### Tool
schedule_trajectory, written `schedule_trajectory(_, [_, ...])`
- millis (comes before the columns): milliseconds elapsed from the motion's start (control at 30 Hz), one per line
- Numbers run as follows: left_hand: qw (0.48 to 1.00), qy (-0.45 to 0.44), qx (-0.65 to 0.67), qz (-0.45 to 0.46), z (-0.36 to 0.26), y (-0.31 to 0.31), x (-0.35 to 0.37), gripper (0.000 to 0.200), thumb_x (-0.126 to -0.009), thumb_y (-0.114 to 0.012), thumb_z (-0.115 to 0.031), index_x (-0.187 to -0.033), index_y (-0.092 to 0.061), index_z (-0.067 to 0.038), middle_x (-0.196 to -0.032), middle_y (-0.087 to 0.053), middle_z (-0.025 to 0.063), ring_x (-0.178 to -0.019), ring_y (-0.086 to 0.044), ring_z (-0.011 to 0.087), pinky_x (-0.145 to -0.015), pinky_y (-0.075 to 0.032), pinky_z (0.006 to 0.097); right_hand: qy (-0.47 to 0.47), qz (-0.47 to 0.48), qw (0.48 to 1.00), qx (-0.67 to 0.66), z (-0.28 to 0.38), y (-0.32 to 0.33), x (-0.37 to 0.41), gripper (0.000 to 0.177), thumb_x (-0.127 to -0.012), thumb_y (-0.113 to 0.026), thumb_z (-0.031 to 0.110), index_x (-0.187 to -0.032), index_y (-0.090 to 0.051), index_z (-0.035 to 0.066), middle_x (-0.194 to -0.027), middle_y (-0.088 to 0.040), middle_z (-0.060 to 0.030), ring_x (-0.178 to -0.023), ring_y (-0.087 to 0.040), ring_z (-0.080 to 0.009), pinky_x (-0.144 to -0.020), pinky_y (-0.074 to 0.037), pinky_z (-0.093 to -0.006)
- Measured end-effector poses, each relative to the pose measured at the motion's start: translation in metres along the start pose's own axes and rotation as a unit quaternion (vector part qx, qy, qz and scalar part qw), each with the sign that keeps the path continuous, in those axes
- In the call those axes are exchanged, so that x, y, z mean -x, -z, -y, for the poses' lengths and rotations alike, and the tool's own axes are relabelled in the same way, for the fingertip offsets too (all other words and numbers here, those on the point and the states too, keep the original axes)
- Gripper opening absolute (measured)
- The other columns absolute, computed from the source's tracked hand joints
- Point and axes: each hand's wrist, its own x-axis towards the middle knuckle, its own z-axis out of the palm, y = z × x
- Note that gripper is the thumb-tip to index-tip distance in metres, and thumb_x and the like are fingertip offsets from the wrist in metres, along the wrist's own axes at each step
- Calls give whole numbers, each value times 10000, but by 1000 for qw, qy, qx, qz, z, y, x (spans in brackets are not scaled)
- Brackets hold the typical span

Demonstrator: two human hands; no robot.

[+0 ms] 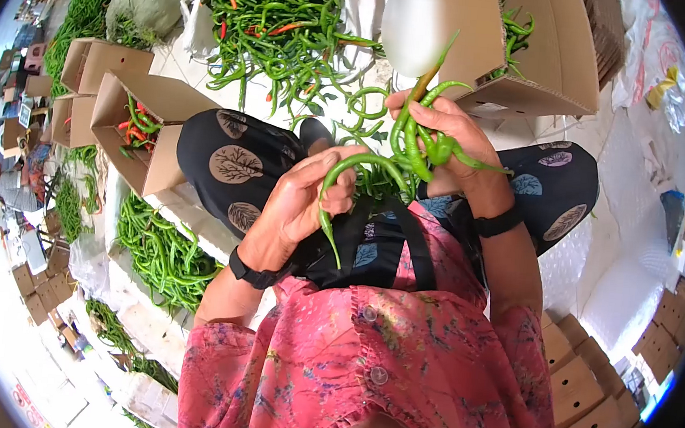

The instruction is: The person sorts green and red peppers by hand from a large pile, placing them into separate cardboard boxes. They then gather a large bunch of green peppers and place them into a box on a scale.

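Note:
My left hand [308,196] is closed around a long curved green chili pepper [361,160], whose thin tip hangs down below the fingers. In my right hand [457,134] is a bunch of green chili peppers [419,143]; one of them is partly brownish red and points upward. The two hands are apart, held above my lap. More green chili peppers [378,183] lie between my legs, partly hidden by the hands. Beyond them, a large heap of green chilies [281,33] with a few red ones spills from a white sack onto the floor.
An open cardboard box [551,65] with green chilies stands ahead on the right. On the left, another box [145,99] contains red and green chilies. A chili pile [161,259] lies nearer on that side. Cartons [584,390] are stacked behind right. A person [19,182] sits far left.

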Motion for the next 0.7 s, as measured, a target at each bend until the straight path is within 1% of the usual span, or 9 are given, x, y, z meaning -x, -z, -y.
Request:
schedule_trajectory(167, [996, 1, 78, 49, -12, -4, 15, 370, -1019, -430, -204, -1260, -457, 75, -716, -437, 32, -512, -339, 41, -409, -327, 167, 8, -33, 995, -96, 0, -7, 8, 398, -954, -553, 229, -1254, -521, -31, -972, -617, -42, -744, -566, -76, -648, -470, -196])
schedule_trajectory(267, [989, -78, -123, -26, -29, 4, 62, 354, -989, -491, -243, -1123, -534, 82, -696, -482, 39, -474, -350, 54, -416, -319, 200, 19, -25, 996, -88, 5, -11, 15, 371, -955, -552, 198, -1253, -523, -22, -973, -620, -52, -768, -578, -92, -690, -494, -219])
schedule_trajectory(367, [948, -129, -282, -75, -58, 25, 130, 323, -973, -524, -263, -989, -553, 58, -640, -507, 47, -442, -383, 74, -395, -318, 215, 54, 14, 995, -81, 1, -5, 9, 364, -951, -561, 203, -1248, -536, -5, -979, -618, -55, -790, -584, -101, -690, -496, -233])
schedule_trajectory(467, [923, -138, -330, -138, -71, 36, 166, 297, -968, -535, -253, -939, -561, 42, -637, -517, 50, -449, -401, 74, -396, -320, 222, 34, 26, 994, -103, -3, -9, 5, 319, -949, -566, 202, -1202, -564, 9, -1019, -609, -49, -847, -581, -105, -712, -493, -234])
schedule_trajectory(533, [878, -226, -331, -261, -69, 52, 173, 305, -975, -531, -258, -956, -585, 42, -732, -589, 72, -571, -534, 121, -516, -434, 229, 42, 14, 990, -133, -4, -19, -2, 288, -957, -559, 190, -1182, -568, 11, -1044, -609, -46, -886, -579, -110, -755, -494, -241])
schedule_trajectory(567, [878, -230, -328, -262, -64, 75, 171, 305, -975, -531, -258, -956, -585, 42, -732, -589, 72, -571, -534, 121, -516, -434, 229, 41, 17, 991, -130, -4, -23, -4, 288, -957, -559, 190, -1182, -568, 11, -1044, -609, -46, -886, -579, -110, -755, -494, -241])
schedule_trajectory(633, [633, -325, -606, -355, -53, 86, 150, 283, -981, -532, -238, -1018, -610, 31, -886, -646, 77, -804, -616, 154, -715, -489, 247, 63, 28, 986, -153, -2, -32, -7, 299, -965, -549, 186, -1206, -556, 9, -1067, -607, -57, -895, -581, -117, -779, -499, -257])
schedule_trajectory(667, [515, -337, -713, -336, -49, 83, 154, 245, -968, -555, -194, -1099, -620, 2, -1022, -661, 71, -976, -607, 171, -839, -472, 261, 71, 29, 986, -146, 0, -38, -5, 311, -969, -547, 210, -1205, -547, 7, -1091, -614, -74, -906, -580, -113, -763, -497, -245])
schedule_trajectory(700, [570, -368, -654, -335, -42, 59, 144, 233, -954, -561, -164, -1107, -620, 2, -1039, -659, 69, -949, -610, 155, -811, -477, 253, 71, 31, 987, -143, 2, -44, -3, 311, -969, -547, 210, -1205, -547, 7, -1091, -614, -74, -906, -580, -113, -763, -497, -245])
